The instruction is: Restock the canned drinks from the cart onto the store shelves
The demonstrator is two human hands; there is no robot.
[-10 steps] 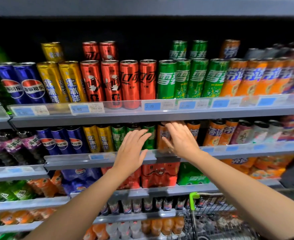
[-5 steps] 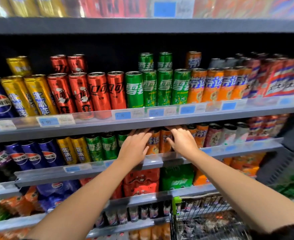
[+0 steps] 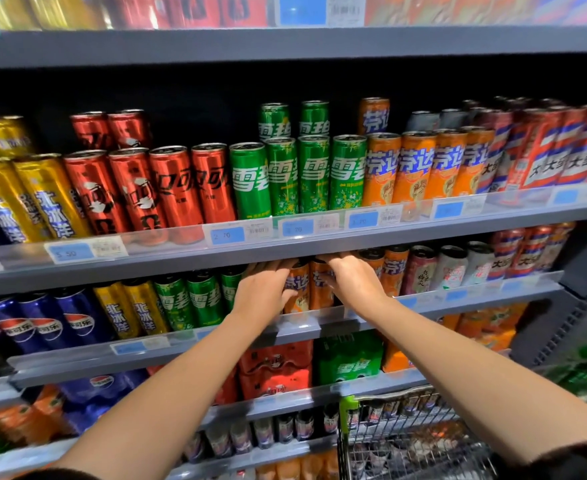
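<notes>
Both hands are up at the middle shelf [image 3: 354, 325], busy with the orange cans [image 3: 297, 289] there. The left hand [image 3: 262, 292] lies flat on the side of one orange can, fingers straight, not curled round it. The right hand [image 3: 352, 280] lies over the next orange can at 3 o'clock from it. Its fingertips go in under the shelf above, so I cannot tell if it grips. I think the step is pushing these cans back and lining them up in their row.

Next, I guess the hands must let go and reach down to the cart [image 3: 406, 441], at 5 o'clock from the hands. It holds more dark cans, too blurry to name.

The middle shelf also holds green cans [image 3: 190, 299] at 9 o'clock from the hands. The shelf above holds red cans [image 3: 178, 188].
</notes>
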